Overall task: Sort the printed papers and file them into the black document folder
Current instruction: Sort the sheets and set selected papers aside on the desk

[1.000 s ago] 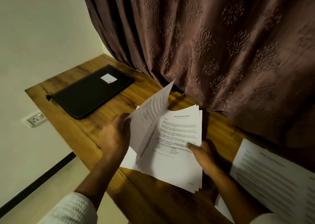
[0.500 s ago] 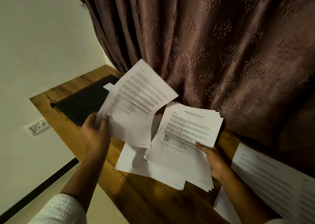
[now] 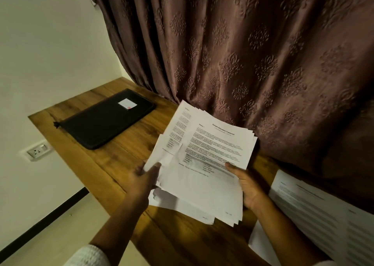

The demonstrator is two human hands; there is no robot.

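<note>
Sorting stage: mid-shuffle, nothing filed yet.
L hand (image 3: 145, 176): pinches lower-left corner of loose sheet (image 3: 172, 136), thumb on top, fingers under.
R hand (image 3: 249, 184): grips stack (image 3: 214, 156) at right edge, thumb pressed on top pg.
Change: sheet, raised up & left clear of stack half a sec ago, now back against stack's left side, partly behind top pg.
Meaning: prob. re-ordered within stack, not set aside; sort not done.
Folder (image 3: 105, 120): black, closed, flat on worktop (image 3: 121, 160) far left, well apart from both hands.
Other papers: few sheets (image 3: 182, 207) flat under stack; 2nd pile (image 3: 323, 215) at right, near R arm.
Next: prob. finish ordering, square stack, then open folder.
</note>
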